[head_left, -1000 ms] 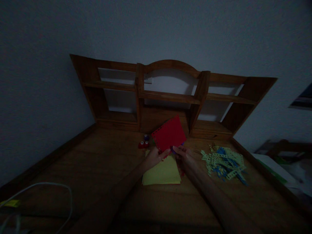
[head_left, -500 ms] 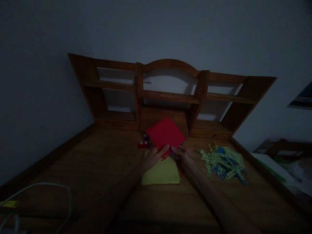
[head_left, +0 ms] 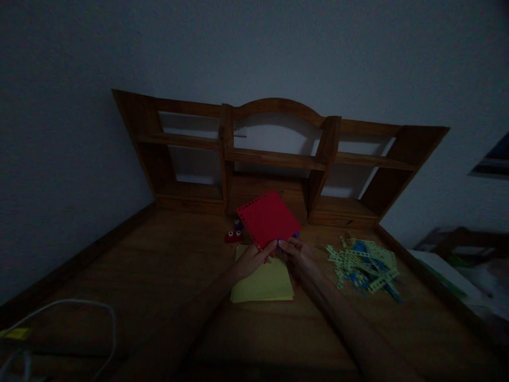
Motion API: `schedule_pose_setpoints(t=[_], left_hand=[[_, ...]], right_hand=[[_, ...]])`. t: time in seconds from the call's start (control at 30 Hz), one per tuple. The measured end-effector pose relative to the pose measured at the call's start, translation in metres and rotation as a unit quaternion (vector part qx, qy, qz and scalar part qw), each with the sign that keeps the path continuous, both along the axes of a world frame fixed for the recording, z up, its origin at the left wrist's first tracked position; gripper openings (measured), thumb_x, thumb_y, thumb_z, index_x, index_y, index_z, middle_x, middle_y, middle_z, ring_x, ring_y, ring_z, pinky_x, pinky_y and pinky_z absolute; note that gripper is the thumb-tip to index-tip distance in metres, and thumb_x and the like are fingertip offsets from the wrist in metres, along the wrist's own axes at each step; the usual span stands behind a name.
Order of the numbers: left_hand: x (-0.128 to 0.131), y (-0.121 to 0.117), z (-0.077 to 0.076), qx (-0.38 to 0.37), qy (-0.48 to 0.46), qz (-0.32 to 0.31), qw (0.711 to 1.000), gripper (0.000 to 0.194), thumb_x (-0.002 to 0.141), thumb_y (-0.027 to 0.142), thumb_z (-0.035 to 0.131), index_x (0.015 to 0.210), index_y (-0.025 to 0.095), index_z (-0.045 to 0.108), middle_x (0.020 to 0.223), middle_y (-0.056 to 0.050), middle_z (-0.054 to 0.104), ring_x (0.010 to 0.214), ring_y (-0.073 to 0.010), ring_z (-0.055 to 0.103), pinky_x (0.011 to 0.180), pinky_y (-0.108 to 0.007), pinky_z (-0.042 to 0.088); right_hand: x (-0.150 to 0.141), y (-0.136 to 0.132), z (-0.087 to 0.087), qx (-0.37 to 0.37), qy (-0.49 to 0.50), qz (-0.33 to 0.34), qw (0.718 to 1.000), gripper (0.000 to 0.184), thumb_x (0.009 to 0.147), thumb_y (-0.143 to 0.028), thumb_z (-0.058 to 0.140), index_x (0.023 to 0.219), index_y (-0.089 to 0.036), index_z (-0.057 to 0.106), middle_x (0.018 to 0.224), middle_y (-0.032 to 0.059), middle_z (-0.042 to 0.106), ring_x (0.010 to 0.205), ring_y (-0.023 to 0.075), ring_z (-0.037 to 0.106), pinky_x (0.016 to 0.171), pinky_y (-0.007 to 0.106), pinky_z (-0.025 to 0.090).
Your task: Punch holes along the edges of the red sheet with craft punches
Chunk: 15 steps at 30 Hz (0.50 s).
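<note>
A red square sheet (head_left: 270,220) with rows of small holes along its edges is held up, tilted, above the desk. My left hand (head_left: 254,257) is closed on its lower corner, thumb on top. My right hand (head_left: 300,256) is pinched at the lower right edge, against a small purple piece (head_left: 296,234) partly hidden behind the sheet. The kind of that piece cannot be made out. Below the hands lies a stack of yellow sheets (head_left: 262,286). Left of the red sheet sit a red piece with two white-ringed eyes (head_left: 234,237) and a dark purple one (head_left: 237,224).
On the right of the desk lies a pile of pale green and blue perforated pieces (head_left: 366,265). A wooden shelf unit (head_left: 274,155) stands along the back. A white cable (head_left: 79,301) curls at the front left. The light is dim.
The left thumb and fingers have shifted slightly and now cover the sheet's lower corner, which showed before. The red sheet has turned a little; the right hand has barely moved.
</note>
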<state>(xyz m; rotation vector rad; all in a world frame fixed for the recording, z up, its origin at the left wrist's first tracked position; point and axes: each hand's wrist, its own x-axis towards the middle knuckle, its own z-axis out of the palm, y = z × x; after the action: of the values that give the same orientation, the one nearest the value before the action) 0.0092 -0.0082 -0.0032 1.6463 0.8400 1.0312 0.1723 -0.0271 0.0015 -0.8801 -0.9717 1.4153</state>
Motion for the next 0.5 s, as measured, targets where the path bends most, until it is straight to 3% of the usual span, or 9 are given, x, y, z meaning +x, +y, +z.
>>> schedule_pose_setpoints(t=[0.1,0.27,0.43,0.5], left_hand=[[-0.001,-0.002,0.007,-0.016,-0.002,0.027,1.0,0.046,0.088,0.054,0.048,0.114,0.017,0.058,0.111,-0.009,0.064,0.093,-0.0212,0.061,0.074,-0.029,0.053],[-0.002,-0.008,0.022,-0.034,0.005,0.064,0.997,0.047,0.089,0.054,0.046,0.115,0.017,0.06,0.115,-0.007,0.065,0.104,-0.0247,0.059,0.089,-0.034,0.05],[-0.003,-0.004,0.021,-0.019,-0.033,0.115,0.993,0.048,0.089,0.053,0.047,0.122,0.019,0.057,0.127,-0.008,0.06,0.121,-0.0256,0.052,0.107,-0.038,0.037],[-0.003,-0.001,0.018,-0.011,-0.043,0.142,0.989,0.052,0.087,0.056,0.049,0.122,0.018,0.056,0.127,-0.01,0.059,0.123,-0.0264,0.05,0.107,-0.04,0.037]], right_hand=[[-0.001,-0.001,0.001,0.009,-0.008,0.013,1.0,0.038,0.064,-0.04,0.083,0.093,-0.019,0.07,0.085,0.0048,0.071,0.066,0.0163,0.061,0.061,0.027,0.046],[0.003,0.0,-0.003,0.02,-0.044,0.031,0.998,0.028,0.066,-0.038,0.082,0.082,-0.018,0.07,0.075,0.002,0.068,0.061,0.0122,0.058,0.059,0.023,0.043],[0.004,0.002,-0.007,-0.017,-0.029,0.028,0.999,0.033,0.064,-0.038,0.083,0.09,-0.019,0.072,0.074,0.0018,0.069,0.058,0.0116,0.058,0.058,0.023,0.044],[0.004,0.003,-0.008,-0.017,-0.027,0.03,0.999,0.035,0.066,-0.041,0.082,0.091,-0.019,0.072,0.078,0.0034,0.07,0.06,0.0122,0.058,0.059,0.024,0.045]])
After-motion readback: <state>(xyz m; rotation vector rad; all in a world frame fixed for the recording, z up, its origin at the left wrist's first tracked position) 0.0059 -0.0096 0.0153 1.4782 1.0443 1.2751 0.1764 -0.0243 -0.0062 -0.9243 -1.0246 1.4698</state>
